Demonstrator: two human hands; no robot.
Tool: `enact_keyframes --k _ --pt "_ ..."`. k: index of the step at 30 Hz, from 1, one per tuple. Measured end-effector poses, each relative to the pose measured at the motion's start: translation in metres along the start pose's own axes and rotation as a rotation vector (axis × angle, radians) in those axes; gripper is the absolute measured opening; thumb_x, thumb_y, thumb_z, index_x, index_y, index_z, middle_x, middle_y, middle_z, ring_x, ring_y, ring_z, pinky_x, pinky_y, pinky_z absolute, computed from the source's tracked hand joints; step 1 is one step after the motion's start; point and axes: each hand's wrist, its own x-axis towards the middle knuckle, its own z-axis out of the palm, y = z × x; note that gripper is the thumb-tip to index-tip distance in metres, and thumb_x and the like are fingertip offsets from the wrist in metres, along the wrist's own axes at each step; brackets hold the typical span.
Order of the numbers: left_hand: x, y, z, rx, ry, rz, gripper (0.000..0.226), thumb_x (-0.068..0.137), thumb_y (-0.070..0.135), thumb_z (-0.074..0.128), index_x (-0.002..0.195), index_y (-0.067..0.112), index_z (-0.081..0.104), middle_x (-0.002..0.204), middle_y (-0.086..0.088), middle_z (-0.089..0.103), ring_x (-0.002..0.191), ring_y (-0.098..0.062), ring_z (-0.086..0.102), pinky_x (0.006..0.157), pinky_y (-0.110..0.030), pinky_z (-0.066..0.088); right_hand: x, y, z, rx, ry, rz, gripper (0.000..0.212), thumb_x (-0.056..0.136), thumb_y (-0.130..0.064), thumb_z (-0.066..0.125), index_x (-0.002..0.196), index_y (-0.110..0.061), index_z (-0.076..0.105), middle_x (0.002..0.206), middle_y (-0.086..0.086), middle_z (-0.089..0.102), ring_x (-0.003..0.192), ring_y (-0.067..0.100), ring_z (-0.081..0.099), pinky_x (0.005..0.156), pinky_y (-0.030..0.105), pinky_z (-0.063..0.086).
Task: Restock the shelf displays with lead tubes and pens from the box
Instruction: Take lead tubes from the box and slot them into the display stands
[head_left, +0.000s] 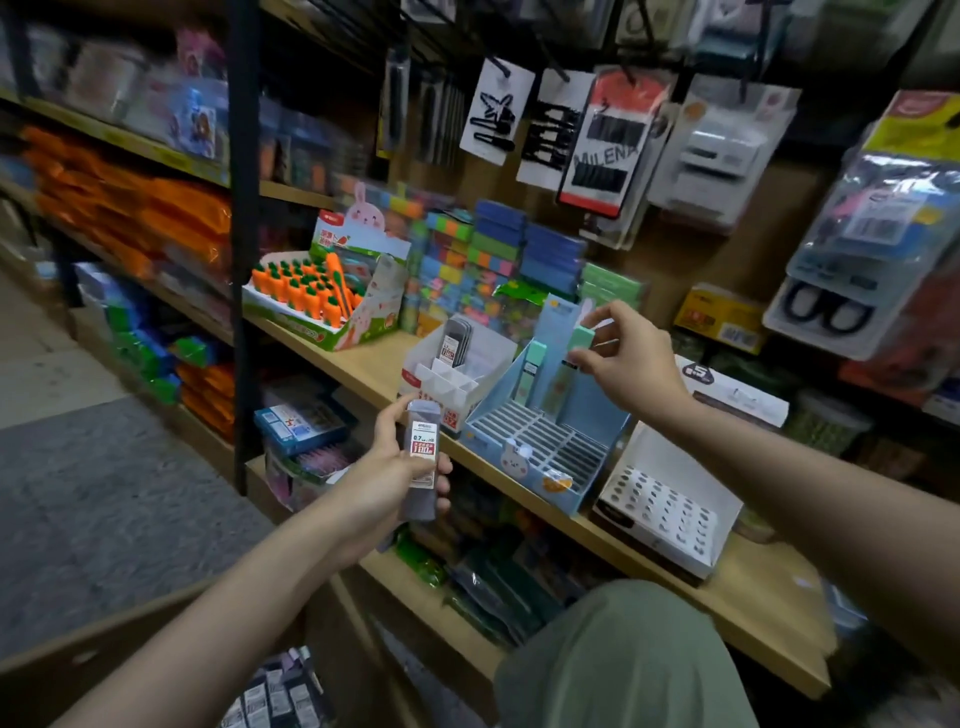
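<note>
Wooden shelf (374, 364) carries the blue display (545, 441); above it the right hand (631, 358) pinches a green tube (579, 345), light and slippery, best held mid-body. Left of it, the left hand (400, 467) curls around grey lead tubes (423, 457).

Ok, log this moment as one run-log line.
left hand: holds grey lead tubes | right hand: pinches mint tube over blue display | white display: partly filled

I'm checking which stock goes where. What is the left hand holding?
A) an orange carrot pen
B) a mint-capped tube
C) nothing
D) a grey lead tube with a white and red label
D: the left hand grips a grey lead tube with a white and red label, in front of the shelf edge; the mint-capped tube is pinched by the right hand.
</note>
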Motion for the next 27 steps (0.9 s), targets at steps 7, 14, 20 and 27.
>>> enact_keyframes --k 7,14,20,27 --pt "0.013 0.005 -0.023 0.065 0.15 0.051 0.079 0.09 -0.013 0.05 0.136 0.046 0.025 0.083 -0.006 0.071 0.074 -0.013 0.066 0.067 -0.028 0.051 0.036 0.009 0.031 -0.206 -0.029 -0.03 0.022 0.084 -0.018 0.073 0.096 -0.019 0.054 0.093 0.006 0.062 0.089 0.027 0.061 0.078 0.04 0.052" --pt "0.013 0.0 -0.028 -0.008 0.077 0.029 0.072 0.088 -0.011 0.058 0.129 0.045 0.039 0.094 -0.01 0.075 0.091 -0.02 0.073 0.067 -0.026 0.057 0.051 0.029 0.047 -0.314 -0.105 0.015 0.026 0.084 -0.015 0.074 0.093 -0.017 0.05 0.093 0.014 0.061 0.104 0.035 0.056 0.077 0.037 0.047" --pt "0.016 -0.003 -0.025 -0.047 0.091 0.04 0.072 0.086 -0.012 0.06 0.133 0.038 0.04 0.101 -0.011 0.074 0.093 -0.024 0.072 0.067 -0.026 0.058 0.048 0.03 0.051 -0.351 -0.067 -0.002 0.025 0.082 -0.021 0.078 0.097 -0.018 0.058 0.088 0.005 0.064 0.085 0.024 0.061 0.075 0.036 0.052" --pt "0.014 -0.003 -0.025 -0.046 0.104 0.057 0.068 0.085 -0.013 0.06 0.124 0.041 0.045 0.103 -0.011 0.073 0.092 -0.022 0.072 0.065 -0.024 0.058 0.049 0.023 0.05 -0.452 -0.069 -0.003 0.025 0.083 -0.029 0.077 0.099 -0.016 0.063 0.097 0.007 0.068 0.092 0.027 0.062 0.08 0.043 0.054"
